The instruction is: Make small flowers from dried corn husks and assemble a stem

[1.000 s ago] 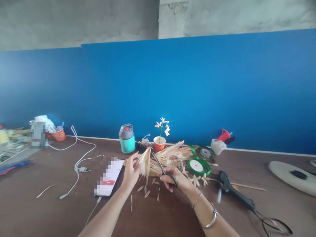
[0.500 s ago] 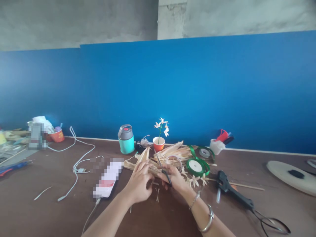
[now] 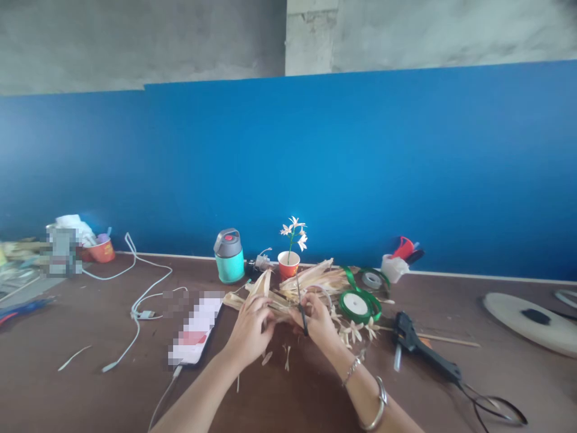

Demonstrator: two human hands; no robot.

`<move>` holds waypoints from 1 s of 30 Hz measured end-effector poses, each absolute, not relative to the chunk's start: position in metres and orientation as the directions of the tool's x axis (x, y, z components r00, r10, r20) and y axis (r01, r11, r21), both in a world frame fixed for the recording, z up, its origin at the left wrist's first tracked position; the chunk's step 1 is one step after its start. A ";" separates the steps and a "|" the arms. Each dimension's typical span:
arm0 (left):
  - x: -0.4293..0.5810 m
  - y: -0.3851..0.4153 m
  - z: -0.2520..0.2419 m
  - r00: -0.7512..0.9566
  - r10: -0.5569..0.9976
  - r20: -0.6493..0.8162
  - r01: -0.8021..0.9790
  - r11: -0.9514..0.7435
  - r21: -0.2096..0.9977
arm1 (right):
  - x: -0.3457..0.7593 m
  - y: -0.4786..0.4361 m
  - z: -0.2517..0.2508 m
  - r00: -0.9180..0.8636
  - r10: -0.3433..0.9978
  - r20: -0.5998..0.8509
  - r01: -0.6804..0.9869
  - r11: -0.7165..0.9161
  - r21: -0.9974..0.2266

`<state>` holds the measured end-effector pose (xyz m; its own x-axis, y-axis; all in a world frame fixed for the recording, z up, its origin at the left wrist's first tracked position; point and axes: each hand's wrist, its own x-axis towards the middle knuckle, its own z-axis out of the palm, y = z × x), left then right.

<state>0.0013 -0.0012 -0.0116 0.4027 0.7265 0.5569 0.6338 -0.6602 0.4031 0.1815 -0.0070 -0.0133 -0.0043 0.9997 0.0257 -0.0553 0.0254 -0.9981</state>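
Observation:
My left hand (image 3: 250,331) is closed on a piece of dried corn husk (image 3: 264,285) low over the brown table (image 3: 90,385). My right hand (image 3: 318,322) grips black-handled scissors (image 3: 301,310), blades pointing up and away. Both hands meet just in front of a pile of dried husks (image 3: 315,278). Small husk trimmings (image 3: 286,355) lie on the table below the hands.
A phone (image 3: 196,328) with a white cable (image 3: 139,294) lies left. Behind stand a teal flask (image 3: 229,255) and a red cup holding a paper flower (image 3: 291,255). Green ribbon rolls (image 3: 358,304), a black glue gun (image 3: 421,352) and a round board (image 3: 527,316) lie right.
My left hand lowered the husk from upright to near the table and came against my right hand. The scissors swung from slanting left to nearly upright.

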 end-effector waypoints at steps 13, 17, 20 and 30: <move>0.006 -0.007 -0.006 0.381 0.774 0.505 0.544 -0.629 0.555 | 0.176 -0.008 -0.019 -0.175 0.980 0.098 -0.317 0.038 -0.948; 0.006 -0.006 -0.006 0.383 0.782 0.491 0.534 -0.621 0.573 | 0.178 -0.005 -0.021 -0.144 0.985 0.097 -0.243 0.059 -0.968; 0.004 -0.004 -0.006 0.341 0.781 0.523 0.564 -0.615 0.551 | 0.181 -0.005 -0.019 -0.044 0.995 0.093 -0.071 0.090 -0.993; -0.002 0.001 -0.010 0.125 0.771 0.624 0.609 -0.556 0.565 | 0.182 -0.021 -0.001 0.062 0.957 0.282 0.901 0.067 -0.428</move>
<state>-0.0020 0.0006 -0.0101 0.1249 0.7711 0.6243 0.6087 -0.5565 0.5655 0.1821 -0.0209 -0.0008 0.0622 0.9574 0.2821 0.9015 0.0674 -0.4275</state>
